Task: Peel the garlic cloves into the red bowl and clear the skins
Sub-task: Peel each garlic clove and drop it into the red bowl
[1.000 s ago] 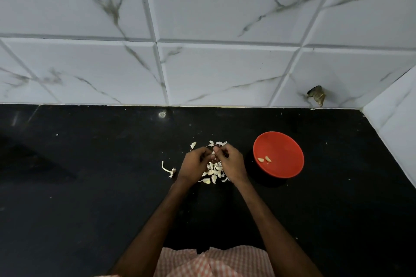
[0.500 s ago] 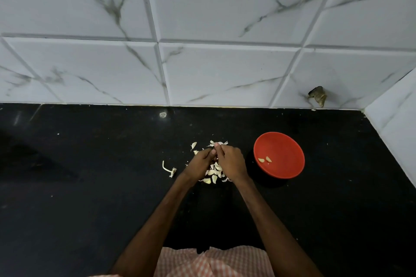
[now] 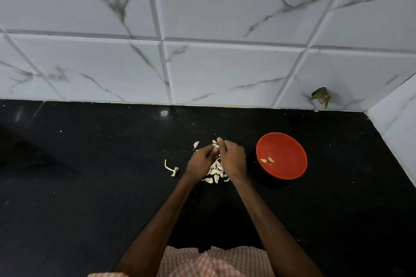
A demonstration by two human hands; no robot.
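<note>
So both hands are meeting just below the middle of the frame, right over the pile of garlic cloves [image 3: 215, 170] that's sitting on the black countertop [image 3: 90, 186]. The left hand [image 3: 201, 159] and right hand [image 3: 231, 157] are both curling their fingertips in and pinching one small clove [image 3: 215, 146] between them. Most of it is hiding behind the fingers, so I can't say how much skin is on it. The red bowl [image 3: 290, 148] is waiting just to the right of the right hand, and two peeled cloves [image 3: 267, 160] are lying in it, so I'm guessing we're early on, with plenty left in the pile. Handling-wise, I'd bet these things are weighing next to nothing and feeling firm, but getting slick once bare, so a tip-and-root pinch is probably working better than squeezing the fat middle. The skins are looking papery and flyaway, like the loose skin [image 3: 196, 144] up left of the hands, so they're likely going to cling to fingers and scatter when swept. A bare garlic stem [image 3: 171, 167] is lying off to the left of the pile, apart from everything else.
</note>
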